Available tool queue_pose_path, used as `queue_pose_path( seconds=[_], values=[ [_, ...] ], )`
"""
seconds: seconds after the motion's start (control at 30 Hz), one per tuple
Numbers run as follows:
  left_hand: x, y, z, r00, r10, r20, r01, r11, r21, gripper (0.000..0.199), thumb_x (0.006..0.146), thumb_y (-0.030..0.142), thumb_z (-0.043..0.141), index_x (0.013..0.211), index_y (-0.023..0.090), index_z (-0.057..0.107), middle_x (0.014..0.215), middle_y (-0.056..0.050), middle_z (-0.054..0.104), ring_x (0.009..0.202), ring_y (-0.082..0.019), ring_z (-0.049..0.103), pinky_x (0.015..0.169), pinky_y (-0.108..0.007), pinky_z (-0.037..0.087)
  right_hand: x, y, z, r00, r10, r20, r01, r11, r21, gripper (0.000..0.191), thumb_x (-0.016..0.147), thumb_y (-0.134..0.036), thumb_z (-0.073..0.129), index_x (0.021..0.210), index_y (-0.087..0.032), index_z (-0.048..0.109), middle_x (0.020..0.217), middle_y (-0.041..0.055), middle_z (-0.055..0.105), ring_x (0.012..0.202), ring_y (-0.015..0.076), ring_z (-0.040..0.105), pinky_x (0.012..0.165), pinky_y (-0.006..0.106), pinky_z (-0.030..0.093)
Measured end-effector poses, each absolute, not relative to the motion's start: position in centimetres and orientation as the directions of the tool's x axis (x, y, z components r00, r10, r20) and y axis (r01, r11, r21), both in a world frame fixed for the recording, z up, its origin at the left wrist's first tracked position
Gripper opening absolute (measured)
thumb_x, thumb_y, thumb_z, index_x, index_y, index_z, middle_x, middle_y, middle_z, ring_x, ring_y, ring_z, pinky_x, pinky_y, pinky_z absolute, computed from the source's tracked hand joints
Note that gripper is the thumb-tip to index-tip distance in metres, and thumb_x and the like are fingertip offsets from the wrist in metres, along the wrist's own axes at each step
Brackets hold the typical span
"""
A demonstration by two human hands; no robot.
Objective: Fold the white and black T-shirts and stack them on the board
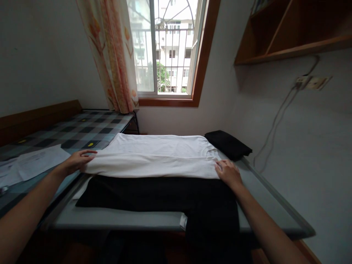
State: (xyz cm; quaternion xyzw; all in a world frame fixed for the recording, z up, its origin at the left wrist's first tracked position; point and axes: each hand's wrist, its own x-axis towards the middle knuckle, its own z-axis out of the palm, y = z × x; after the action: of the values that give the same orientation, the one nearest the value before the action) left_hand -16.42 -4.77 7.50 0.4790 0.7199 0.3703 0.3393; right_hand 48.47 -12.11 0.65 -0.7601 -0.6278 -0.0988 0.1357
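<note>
A white T-shirt [154, 165] lies sideways across the grey table, its neckline towards the right. Its near side is folded over in a long strip. My left hand [78, 161] is closed on the strip's left end, at the hem, with the thumb hidden. At the other end, near the neckline, my right hand [228, 172] grips the fabric with bent fingers. Black fabric [154, 192] extends from under the shirt on the near side, and part of it hangs over the table's front edge.
A folded black cloth [228, 143] sits at the table's back right. The grey table [275, 209] meets the right wall, where cables [275, 124] hang from a socket. On the left, papers [35, 165] lie on a checked bed [82, 128]. A wooden shelf [291, 49] juts out above.
</note>
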Motion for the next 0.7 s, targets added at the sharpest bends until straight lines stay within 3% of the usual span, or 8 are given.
queue_pose_path(
  seconds=[0.07, 0.17, 0.27, 0.37, 0.43, 0.53, 0.7],
  values=[
    [-16.7, -4.6, 7.1, -0.305, 0.941, -0.144, 0.535, 0.294, 0.792, 0.038, 0.074, 0.029, 0.07, 0.105, 0.01, 0.065, 0.082, -0.003, 0.066, 0.068, -0.013, 0.058, 0.058, -0.021, 0.046, 48.3, -12.0, 0.7, 0.21, 0.927, 0.311, 0.978, -0.194, -0.081, 0.037, 0.092, -0.038, 0.044, 0.115, -0.021, 0.067, 0.118, 0.0119, 0.062, 0.105, 0.0287, 0.056, 0.086, 0.04, 0.043],
    [-16.4, -4.0, 6.8, -0.307, 0.943, -0.129, 0.779, 0.327, 0.535, 0.025, 0.076, 0.017, 0.063, 0.099, 0.01, 0.068, 0.078, -0.002, 0.068, 0.072, -0.014, 0.059, 0.065, -0.022, 0.047, 48.4, -12.1, 0.9, 0.246, 0.903, 0.353, 0.969, -0.221, -0.111, 0.036, 0.093, -0.037, 0.042, 0.11, -0.02, 0.069, 0.115, 0.0117, 0.064, 0.102, 0.0278, 0.059, 0.084, 0.04, 0.043],
    [-14.9, -3.1, 6.8, -0.299, 0.953, 0.039, 0.916, 0.275, 0.293, 0.029, 0.079, 0.025, 0.06, 0.105, 0.014, 0.068, 0.096, -0.006, 0.068, 0.091, -0.023, 0.062, 0.081, -0.033, 0.049, 48.4, -12.1, 1.3, 0.213, 0.854, 0.475, 0.977, -0.182, -0.111, 0.038, 0.095, -0.036, 0.039, 0.109, -0.017, 0.069, 0.115, 0.0133, 0.064, 0.101, 0.0271, 0.06, 0.088, 0.04, 0.042],
    [-11.6, -1.9, 6.5, -0.13, 0.962, 0.239, 0.985, 0.098, 0.142, 0.036, 0.083, 0.039, 0.054, 0.112, 0.02, 0.067, 0.123, -0.01, 0.06, 0.114, -0.03, 0.055, 0.094, -0.042, 0.044, 47.9, -11.3, 1.5, 0.021, 0.867, 0.497, 0.999, -0.001, -0.041, 0.042, 0.096, -0.038, 0.037, 0.118, -0.016, 0.066, 0.123, 0.0139, 0.062, 0.112, 0.0271, 0.057, 0.097, 0.041, 0.039],
    [-8.4, -1.0, 5.9, 0.06, 0.958, 0.28, 0.992, -0.089, 0.09, 0.038, 0.087, 0.041, 0.047, 0.115, 0.022, 0.066, 0.131, -0.009, 0.057, 0.126, -0.027, 0.048, 0.101, -0.04, 0.04, 47.2, -10.2, 1.5, -0.093, 0.901, 0.423, 0.995, 0.101, 0.002, 0.045, 0.096, -0.042, 0.037, 0.125, -0.019, 0.062, 0.132, 0.0133, 0.058, 0.122, 0.0278, 0.051, 0.102, 0.042, 0.035],
    [-3.8, 0.0, 4.1, 0.223, 0.943, 0.247, 0.971, -0.238, 0.032, 0.044, 0.093, 0.04, 0.037, 0.129, 0.025, 0.058, 0.145, -0.007, 0.047, 0.14, -0.024, 0.031, 0.109, -0.044, 0.029, 46.5, -8.1, 1.4, -0.127, 0.953, 0.276, 0.991, 0.131, 0.005, 0.052, 0.094, -0.051, 0.037, 0.136, -0.024, 0.054, 0.141, 0.0112, 0.051, 0.132, 0.0297, 0.042, 0.108, 0.046, 0.029],
    [-0.7, 0.2, 0.7, 0.326, 0.941, 0.094, 0.943, -0.331, 0.039, 0.059, 0.095, 0.05, 0.026, 0.147, 0.024, 0.036, 0.155, -0.008, 0.03, 0.144, -0.025, 0.023, 0.113, -0.047, 0.021, 46.5, -6.0, 0.9, -0.102, 0.991, 0.09, 0.993, 0.107, -0.053, 0.061, 0.095, -0.058, 0.025, 0.145, -0.028, 0.042, 0.15, 0.0095, 0.04, 0.138, 0.0286, 0.033, 0.11, 0.051, 0.025]
  ],
)
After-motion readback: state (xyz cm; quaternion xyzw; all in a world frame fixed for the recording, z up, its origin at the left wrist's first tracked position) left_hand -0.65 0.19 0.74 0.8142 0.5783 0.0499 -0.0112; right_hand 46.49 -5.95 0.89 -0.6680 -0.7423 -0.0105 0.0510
